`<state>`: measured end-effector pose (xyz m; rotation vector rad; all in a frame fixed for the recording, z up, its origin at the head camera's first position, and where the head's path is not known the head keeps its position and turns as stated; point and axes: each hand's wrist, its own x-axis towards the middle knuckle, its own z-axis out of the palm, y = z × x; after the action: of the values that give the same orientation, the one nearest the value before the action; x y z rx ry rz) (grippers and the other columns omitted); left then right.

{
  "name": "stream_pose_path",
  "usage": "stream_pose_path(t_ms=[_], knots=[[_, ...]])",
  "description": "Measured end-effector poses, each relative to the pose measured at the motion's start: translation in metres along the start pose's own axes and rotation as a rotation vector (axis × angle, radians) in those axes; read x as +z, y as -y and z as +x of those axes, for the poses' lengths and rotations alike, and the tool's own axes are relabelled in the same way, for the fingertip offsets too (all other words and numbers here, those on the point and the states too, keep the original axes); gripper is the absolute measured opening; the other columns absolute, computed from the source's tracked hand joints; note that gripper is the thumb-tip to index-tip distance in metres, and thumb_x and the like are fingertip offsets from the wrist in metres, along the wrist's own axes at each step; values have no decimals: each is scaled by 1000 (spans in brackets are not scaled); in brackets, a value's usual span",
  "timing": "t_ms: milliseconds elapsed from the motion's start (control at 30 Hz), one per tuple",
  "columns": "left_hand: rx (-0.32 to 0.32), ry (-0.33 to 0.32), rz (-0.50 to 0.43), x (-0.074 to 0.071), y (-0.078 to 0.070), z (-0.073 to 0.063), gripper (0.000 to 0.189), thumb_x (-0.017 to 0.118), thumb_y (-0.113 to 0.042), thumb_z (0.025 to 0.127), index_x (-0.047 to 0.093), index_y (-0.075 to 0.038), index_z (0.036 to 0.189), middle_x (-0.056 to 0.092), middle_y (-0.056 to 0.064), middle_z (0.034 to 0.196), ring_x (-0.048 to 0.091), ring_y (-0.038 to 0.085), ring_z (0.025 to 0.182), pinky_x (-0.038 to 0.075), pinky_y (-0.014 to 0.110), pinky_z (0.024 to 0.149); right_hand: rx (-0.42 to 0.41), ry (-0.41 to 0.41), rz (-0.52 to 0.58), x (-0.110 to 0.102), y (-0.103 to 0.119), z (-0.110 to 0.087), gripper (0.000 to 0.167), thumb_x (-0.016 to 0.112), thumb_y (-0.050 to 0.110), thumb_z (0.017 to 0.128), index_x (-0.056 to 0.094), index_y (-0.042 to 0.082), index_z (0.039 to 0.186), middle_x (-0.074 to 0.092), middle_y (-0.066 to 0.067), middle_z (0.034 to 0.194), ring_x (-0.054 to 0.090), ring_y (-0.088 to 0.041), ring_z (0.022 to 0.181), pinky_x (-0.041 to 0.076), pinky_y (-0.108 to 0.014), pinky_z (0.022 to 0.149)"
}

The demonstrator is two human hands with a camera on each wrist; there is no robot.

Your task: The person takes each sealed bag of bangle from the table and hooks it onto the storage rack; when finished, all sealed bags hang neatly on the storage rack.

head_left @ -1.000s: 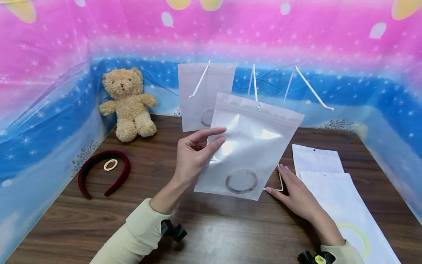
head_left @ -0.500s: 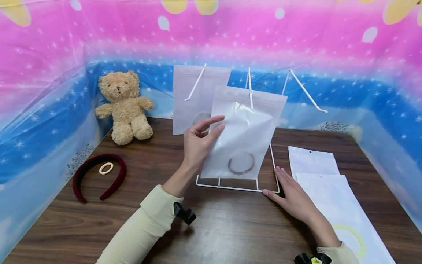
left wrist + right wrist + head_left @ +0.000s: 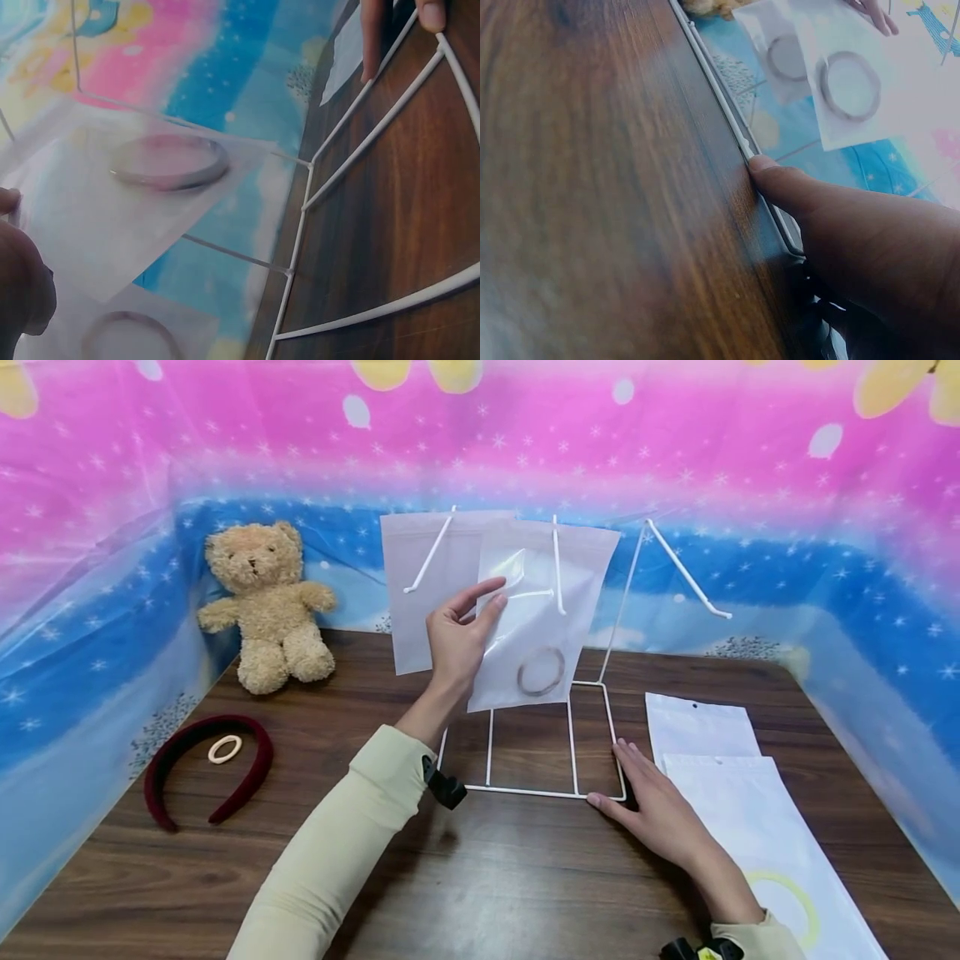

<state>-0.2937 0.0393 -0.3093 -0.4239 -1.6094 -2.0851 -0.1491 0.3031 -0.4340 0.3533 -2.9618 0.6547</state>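
Note:
My left hand pinches the left edge of a white translucent zip bag between thumb and index finger. A dark bangle-like ring shows through its lower part, and again in the left wrist view. The bag's top sits far back along the middle hook of a white wire display rack. A similar bag hangs behind the rack's left hook, partly covered by the held bag. With fingers extended, my right hand rests on the front right corner of the rack's base; its thumb touches the front bar.
The rack's right hook carries nothing. White bags lie on the table at right, the front one with a pale yellow ring inside. At left are a teddy bear, a dark red headband and a small cream ring.
My left hand has pushed the bag upward and back along the middle hook, away from its tip, uncovering the rack's base. My right hand has stayed on the base corner.

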Motion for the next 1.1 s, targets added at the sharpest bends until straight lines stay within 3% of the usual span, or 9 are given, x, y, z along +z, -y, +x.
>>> stream_pose_path(t_ms=[233, 333, 433, 533, 633, 767, 833, 933, 1100], knots=[[-15, -25, 9, 0, 2, 9, 22, 75, -6, 86, 76, -4, 108, 74, 1, 104, 68, 10, 80, 51, 20, 64, 3, 6, 7, 2, 4, 0, 95, 57, 65, 89, 27, 5, 155, 26, -17, 158, 22, -35, 144, 27, -60, 108], [4, -10, 44, 0, -5, 7, 22, 74, -5, 87, 74, -1, 109, 73, 4, 107, 68, 13, 85, 51, 20, 66, 5, 9, 8, 3, 6, 0, 95, 57, 66, 88, 26, 5, 155, 26, -17, 158, 22, -35, 144, 27, -60, 108], [29, 37, 102, -1, -16, 3, 23, 70, -1, 89, 72, 3, 111, 71, 10, 113, 68, 21, 87, 51, 20, 65, 5, 12, 8, 2, 6, -1, 95, 57, 66, 88, 26, 4, 155, 25, -18, 158, 21, -35, 145, 26, -60, 108], [49, 101, 179, -4, -22, -1, 25, 67, 2, 90, 70, 2, 114, 68, 11, 117, 63, 26, 67, 45, 19, 54, 1, 13, 4, 1, 7, -1, 96, 56, 66, 89, 26, 3, 155, 24, -18, 158, 21, -35, 145, 26, -60, 108], [54, 177, 254, -9, -16, 0, 29, 67, -1, 90, 69, -6, 118, 65, 5, 120, 53, 23, 56, 39, 23, 50, 1, 15, -4, 1, 7, 0, 95, 56, 66, 89, 25, 3, 155, 24, -18, 158, 20, -35, 145, 25, -60, 108], [74, 283, 367, -20, -8, 3, 34, 69, -8, 89, 68, -14, 122, 57, 0, 125, 59, 19, 93, 48, 34, 77, 5, 20, -5, 1, 6, 1, 96, 56, 66, 89, 25, 4, 155, 23, -18, 159, 20, -35, 145, 25, -60, 108], [84, 323, 409, -27, -9, 2, 36, 70, -12, 88, 66, -14, 124, 53, 1, 128, 53, 22, 115, 43, 43, 94, 7, 22, -4, 1, 6, 1, 96, 56, 66, 89, 25, 4, 155, 23, -18, 159, 20, -35, 145, 25, -61, 108], [59, 352, 450, -39, -15, -4, 41, 72, -16, 88, 64, -15, 128, 48, 3, 131, 47, 25, 125, 40, 48, 99, 6, 24, 2, 0, 5, 0, 95, 56, 66, 89, 25, 4, 155, 22, -18, 159, 19, -36, 145, 26, -61, 108], [10, 367, 456, -62, -26, -20, 45, 72, -13, 89, 59, -11, 131, 47, 13, 130, 49, 31, 125, 42, 51, 98, 8, 17, 10, -1, 1, -1, 95, 56, 65, 89, 25, 4, 155, 23, -18, 159, 20, -36, 145, 26, -62, 107]])
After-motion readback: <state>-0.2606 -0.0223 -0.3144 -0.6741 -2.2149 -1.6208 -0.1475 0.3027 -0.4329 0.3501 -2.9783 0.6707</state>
